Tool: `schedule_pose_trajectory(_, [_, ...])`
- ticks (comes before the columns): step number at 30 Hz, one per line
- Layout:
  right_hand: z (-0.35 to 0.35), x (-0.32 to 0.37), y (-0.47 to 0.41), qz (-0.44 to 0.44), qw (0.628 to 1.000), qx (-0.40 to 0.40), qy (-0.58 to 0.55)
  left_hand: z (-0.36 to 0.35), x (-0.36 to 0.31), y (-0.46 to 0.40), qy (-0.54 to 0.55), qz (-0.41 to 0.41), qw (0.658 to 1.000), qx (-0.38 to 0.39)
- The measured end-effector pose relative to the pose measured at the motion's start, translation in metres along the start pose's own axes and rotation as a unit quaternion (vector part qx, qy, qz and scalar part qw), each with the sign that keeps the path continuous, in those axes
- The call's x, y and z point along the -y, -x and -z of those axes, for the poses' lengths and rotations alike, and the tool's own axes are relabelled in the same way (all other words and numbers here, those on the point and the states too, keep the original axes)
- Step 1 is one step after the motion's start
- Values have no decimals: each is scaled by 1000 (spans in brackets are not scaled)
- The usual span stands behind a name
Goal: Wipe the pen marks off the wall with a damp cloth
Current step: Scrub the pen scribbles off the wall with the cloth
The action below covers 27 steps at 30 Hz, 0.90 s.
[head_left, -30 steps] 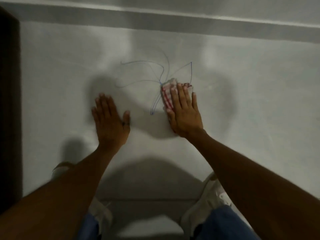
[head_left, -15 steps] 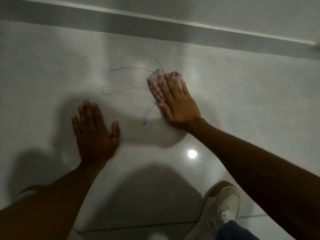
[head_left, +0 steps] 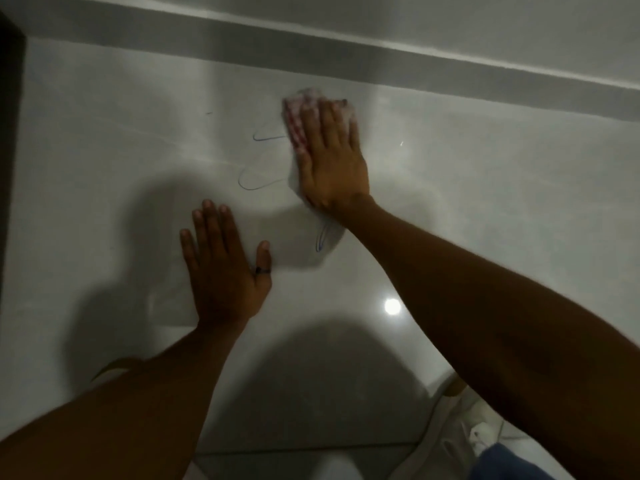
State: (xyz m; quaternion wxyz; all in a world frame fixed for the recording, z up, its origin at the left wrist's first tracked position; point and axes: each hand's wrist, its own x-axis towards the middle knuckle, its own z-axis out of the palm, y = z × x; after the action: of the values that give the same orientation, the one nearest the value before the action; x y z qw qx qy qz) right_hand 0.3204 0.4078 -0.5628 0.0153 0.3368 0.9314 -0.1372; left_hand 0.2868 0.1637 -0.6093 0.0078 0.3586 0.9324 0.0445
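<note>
You're mid-wipe — right hand [head_left: 330, 157], fingers flat and close together, presses the red-checked cloth [head_left: 304, 116] on the wall [head_left: 485, 174] at the scribble's top. Left hand [head_left: 223, 268] braces, fingers spread, holding nothing. Next: sweep down-left over the remaining pen loops [head_left: 254, 180] w/ firm pressure — they look faint.

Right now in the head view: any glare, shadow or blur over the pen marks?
Head view: dim overall; a round specular glare spot sits on the glossy wall, clear of the pen marks; soft shadows of both arms fall around the left hand and reach the lowest loop; the right hand and cloth show slight motion blur; wide-angle bending curves the grey band.
</note>
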Motion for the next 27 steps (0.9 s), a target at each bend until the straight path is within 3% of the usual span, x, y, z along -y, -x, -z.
schedule_pose_trajectory(1, [0, 4, -6, 2, 1000, 1, -6, 1, 0, 0, 0, 0, 1000, 0])
schedule_pose_trajectory(4, [-2, 23, -12, -100, 995, -18, -20, 2, -3, 0, 13, 1, 1000, -7])
schedule_pose_trajectory(5, [-5, 35, -9, -74, 997, -7, -18, 2, -3, 0, 16, 5, 1000, -10])
schedule_pose_trajectory(8, [-12, 44, -3, 112, 993, 38, 10, 3, -3, -1, 14, 11, 1000, -8])
schedule_pose_trajectory(9, [-11, 39, -7, 110, 993, 33, 8, 5, -4, -1, 16, 11, 1000, -3])
schedule_pose_trajectory(12, [-10, 51, -13, -24, 1000, 10, -10, 6, -4, -2, 19, 11, 1000, 2])
schedule_pose_trajectory(13, [-13, 64, -11, -4, 1000, 19, -11, 6, -4, -2, 20, 10, 1000, 0])
schedule_pose_trajectory(16, [-18, 77, -2, 185, 981, 59, 23, 6, -3, -1, 11, 9, 1000, -8])
schedule_pose_trajectory(18, [-15, 61, -5, 219, 973, 64, 29, 8, -3, 0, 12, 7, 1000, -3])
schedule_pose_trajectory(22, [-16, 62, 7, 28, 999, 22, -9, 10, -4, -3, 15, 9, 1000, 23])
schedule_pose_trajectory(23, [-17, 68, 13, 37, 999, 19, -9, 10, -4, -3, 12, 6, 1000, 23])
schedule_pose_trajectory(27, [-20, 52, 41, 252, 966, 59, 16, 9, -1, -1, 13, -3, 1000, 3])
